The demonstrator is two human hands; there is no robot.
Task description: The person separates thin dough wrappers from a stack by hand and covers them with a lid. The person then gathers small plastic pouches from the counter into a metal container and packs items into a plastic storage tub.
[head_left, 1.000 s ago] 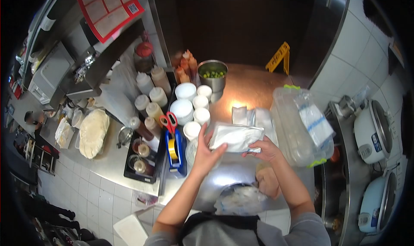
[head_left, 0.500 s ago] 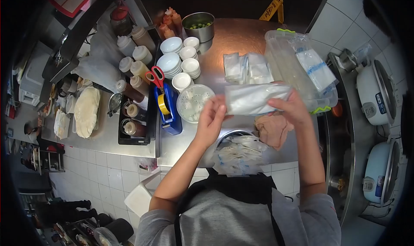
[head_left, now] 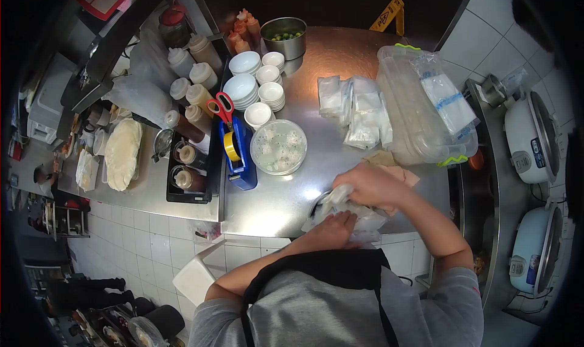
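Note:
My right hand [head_left: 367, 186] is closed on a crumpled white plastic packet [head_left: 338, 196] above the round metal bowl [head_left: 316, 204] at the table's front edge. Beside it, my left hand [head_left: 335, 228] has its fingers bent onto a clear plastic bag [head_left: 368, 222] at the bowl; its thumb is hidden. Both forearms and the bag cover most of the bowl's contents. Flat white plastic packets [head_left: 365, 113] lie overlapping farther back on the steel table. A tan cloth [head_left: 398, 173] lies partly under my right forearm.
A clear plastic bin [head_left: 398, 122] with a packet on it stands at the right. To the left are a lidded round tub [head_left: 279, 147], a blue tape dispenser [head_left: 243, 164] holding red scissors [head_left: 221, 107], stacked white bowls [head_left: 241, 90] and sauce bottles [head_left: 201, 76]. A metal pot [head_left: 283, 38] stands behind.
The flat packet held between both hands now lies with the others on the table. Both hands have come down toward me to the bowl, and the right has taken hold of a crumpled packet.

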